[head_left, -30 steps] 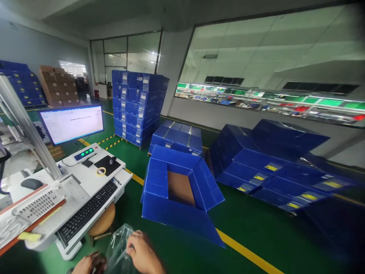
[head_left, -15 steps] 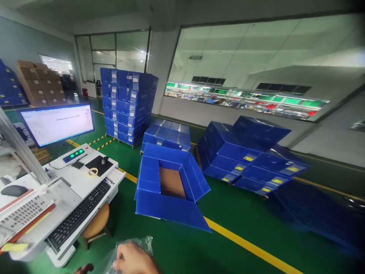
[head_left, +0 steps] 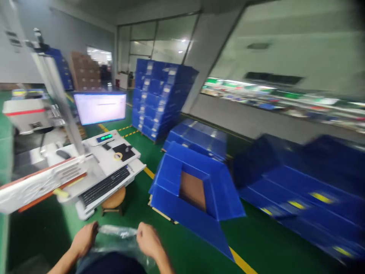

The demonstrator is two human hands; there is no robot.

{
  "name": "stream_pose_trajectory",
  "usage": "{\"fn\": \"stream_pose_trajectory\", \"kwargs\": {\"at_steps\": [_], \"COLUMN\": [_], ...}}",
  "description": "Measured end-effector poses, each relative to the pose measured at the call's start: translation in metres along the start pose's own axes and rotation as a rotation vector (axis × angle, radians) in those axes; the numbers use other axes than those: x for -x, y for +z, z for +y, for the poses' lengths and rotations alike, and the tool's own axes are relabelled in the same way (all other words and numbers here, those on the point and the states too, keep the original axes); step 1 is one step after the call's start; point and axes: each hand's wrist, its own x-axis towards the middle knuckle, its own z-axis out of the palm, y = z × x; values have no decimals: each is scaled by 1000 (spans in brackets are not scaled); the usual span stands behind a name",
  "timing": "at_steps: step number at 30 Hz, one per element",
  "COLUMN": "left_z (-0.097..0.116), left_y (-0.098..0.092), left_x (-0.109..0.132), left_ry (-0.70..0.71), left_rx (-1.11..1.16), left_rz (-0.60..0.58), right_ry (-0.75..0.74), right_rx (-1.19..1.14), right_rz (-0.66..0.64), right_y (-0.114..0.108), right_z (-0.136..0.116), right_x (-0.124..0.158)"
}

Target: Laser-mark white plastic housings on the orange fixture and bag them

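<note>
My left hand and my right hand are low in the view, in front of my body, each closed on an edge of a clear plastic bag. The bag's edge is stretched between them and its lower part hangs down, blurred. Ahead and to the right stands a large blue box with its flaps spread outward. A brown bottom shows inside it. Neither hand touches the box.
A white workstation with a keyboard and a monitor stands at left, a wooden stool beneath it. Stacked blue boxes rise behind. More blue boxes lie at right, beside a yellow floor line.
My view has turned left. My left hand has come fully into sight, and the clear bag, bunched at my right hand before, is now stretched between both hands.
</note>
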Motion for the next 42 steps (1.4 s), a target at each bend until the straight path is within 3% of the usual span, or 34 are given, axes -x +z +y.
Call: {"fn": "stream_pose_trajectory", "kwargs": {"at_steps": [4,6,8,11,13,17,20,23,27,32,36,39,42], "left_z": [28,35,41,47,44,20,-2,-16,-28,-53,-74,-97,-127], "left_y": [-39,-46,-46,-43,-45,-54,-56,-48,-31,-17,-8,1,9], "left_x": [19,23,25,30,35,50,63,71,69,57,57,57,52], "left_ry": [-57,-29,-18,-36,-66,-132,-222,-291,-310,-386,-390,-306,-277], "left_rx": [269,362,441,562,618,504,291,221,270,294,364,520,814], "left_rz": [107,77,49,56,85,148,104,83,110,-44,-82,-47,79], "right_ry": [-93,-130,-161,-310,-359,-288,-234,-249,-270,-312,-370,-367,-389], "right_rx": [131,90,-102,-307,-289,-50,30,44,2,0,-166,-252,-313], "right_rz": [132,143,102,36,-38,-170,-149,-238,-334,-255,-300,-363,-434], "right_y": [14,34,58,85,92,73,49,39,46,49,49,51,46], "right_z": [38,57,68,59,42,15,9,9,3,-9,-24,-46,-80], "right_x": [-17,-41,-64,-82,-84,-91,-107,-124,-134,-135,-141,-151,-165]}}
